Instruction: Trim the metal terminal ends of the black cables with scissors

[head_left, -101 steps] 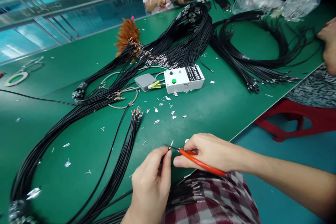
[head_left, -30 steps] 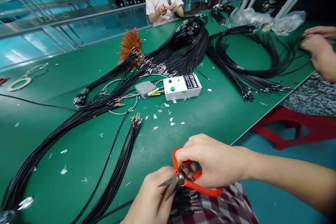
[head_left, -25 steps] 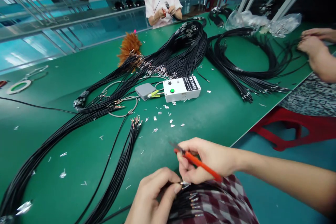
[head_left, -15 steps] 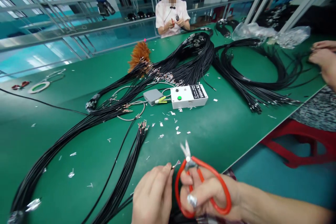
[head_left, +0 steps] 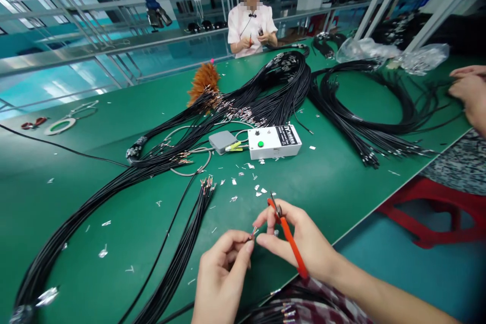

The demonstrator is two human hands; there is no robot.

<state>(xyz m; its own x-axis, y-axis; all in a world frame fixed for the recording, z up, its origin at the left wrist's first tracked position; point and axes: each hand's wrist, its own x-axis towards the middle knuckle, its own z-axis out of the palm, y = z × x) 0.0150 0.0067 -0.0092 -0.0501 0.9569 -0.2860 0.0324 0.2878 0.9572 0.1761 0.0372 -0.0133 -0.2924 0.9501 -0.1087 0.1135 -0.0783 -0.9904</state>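
My left hand (head_left: 226,271) pinches the stripped end of a black cable (head_left: 252,236) between thumb and fingertips, its thin wires poking out at the top. My right hand (head_left: 304,235) holds red-handled scissors (head_left: 291,248) against the palm, blades pointing up and away. Its thumb and index fingertip are close around the wire tips; whether they touch them I cannot tell. A small bit of silver foil (head_left: 276,233) shows by the right fingers. Below my hands, more black cables (head_left: 288,309) lie over a checked cloth at the table's edge.
A cable bundle (head_left: 190,233) with stripped ends lies left of my hands. Farther back are a white box (head_left: 274,149) with a green button, a grey pad (head_left: 223,142) and large cable bundles (head_left: 281,81). Foil scraps litter the green table (head_left: 322,187). A co-worker's hands (head_left: 471,91) are at right.
My right hand has turned the scissors from facing me with handles spread to edge-on in the palm. Its thumb and index finger have moved left to the wire tips.
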